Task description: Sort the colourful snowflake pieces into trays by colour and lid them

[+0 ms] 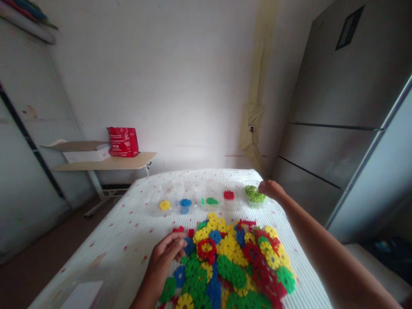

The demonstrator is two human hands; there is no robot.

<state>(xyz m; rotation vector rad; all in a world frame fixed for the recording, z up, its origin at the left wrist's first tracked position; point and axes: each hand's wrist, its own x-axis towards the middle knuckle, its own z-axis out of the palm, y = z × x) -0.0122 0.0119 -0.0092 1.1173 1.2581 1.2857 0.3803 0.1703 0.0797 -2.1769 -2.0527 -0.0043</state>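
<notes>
1. At the left edge of the pile of plastic pieces (231, 266), left hand (165, 254) with fingers bent and thumb near the forefinger, just beside a blue piece (189, 246). Cannot tell about a piece between the fingertips.
2. At the far right of the row, right hand (270, 189) reaching over the rim of a clear box (255, 205), fingers bent downward beside light green pieces (253, 193). Cannot tell from here about fingertips apart or together.
3. Across the near half of the table, in the pile, yellow, green, blue and red pieces, mostly notched discs, jumbled and overlapping.
4. Beyond the pile, in clear boxes from left to right: yellow discs (165, 205), blue discs (185, 202), green pieces (212, 201), red pieces (228, 195), then the light green ones.
5. Under everything, a white tablecloth (119, 249) with small red marks.
6. Behind to the left, a side table (138, 160) with a red bag (124, 141) and a white carton (86, 155).
7. To the right, a tall grey fridge (347, 94); on the wall, a socket (251, 128) amid yellowish tape (258, 81).
</notes>
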